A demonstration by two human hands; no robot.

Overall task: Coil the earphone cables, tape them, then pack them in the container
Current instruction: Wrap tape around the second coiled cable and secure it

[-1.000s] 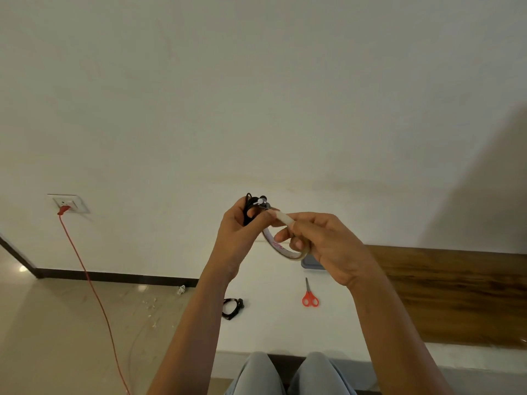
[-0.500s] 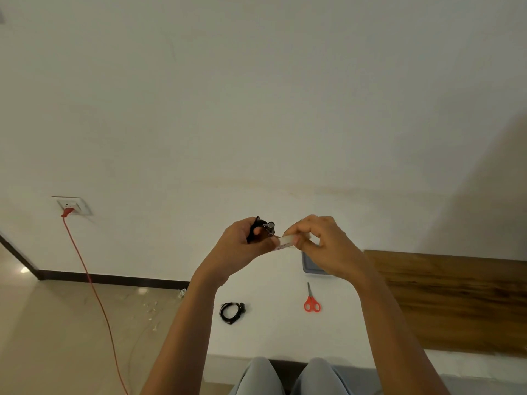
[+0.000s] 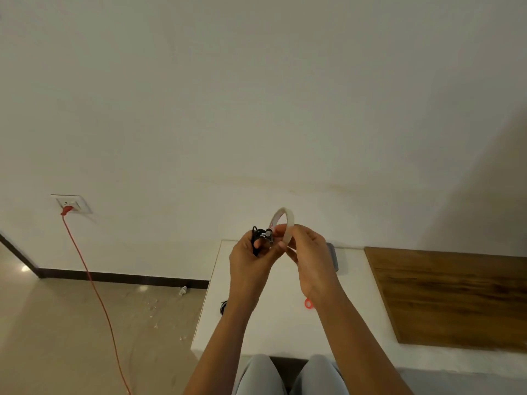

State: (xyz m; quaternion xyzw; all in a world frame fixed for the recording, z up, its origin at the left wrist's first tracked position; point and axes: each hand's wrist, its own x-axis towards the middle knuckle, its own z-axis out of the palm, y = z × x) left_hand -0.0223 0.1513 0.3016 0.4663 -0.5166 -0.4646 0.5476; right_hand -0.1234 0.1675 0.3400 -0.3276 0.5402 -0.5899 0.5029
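Note:
My left hand (image 3: 251, 263) pinches a small coil of black earphone cable (image 3: 261, 238) held up over the white table (image 3: 271, 329). Right beside it, my right hand (image 3: 306, 252) grips a pale roll of tape (image 3: 282, 220), whose upper arc sticks up above my fingers and touches the coil. A second coiled black earphone (image 3: 223, 307) lies on the table's left side, mostly hidden behind my left forearm. The grey container (image 3: 333, 256) sits at the table's far edge, partly covered by my right hand.
Red-handled scissors (image 3: 308, 303) lie on the table, only a handle loop showing beside my right wrist. A wooden panel (image 3: 450, 297) covers the right part. A red cord (image 3: 94, 289) runs from a wall socket (image 3: 71, 205) across the floor at left.
Both hands dropped lower in view and stayed together. The tape roll, hanging under my right hand a second ago, now stands above my fingers against the earphone coil.

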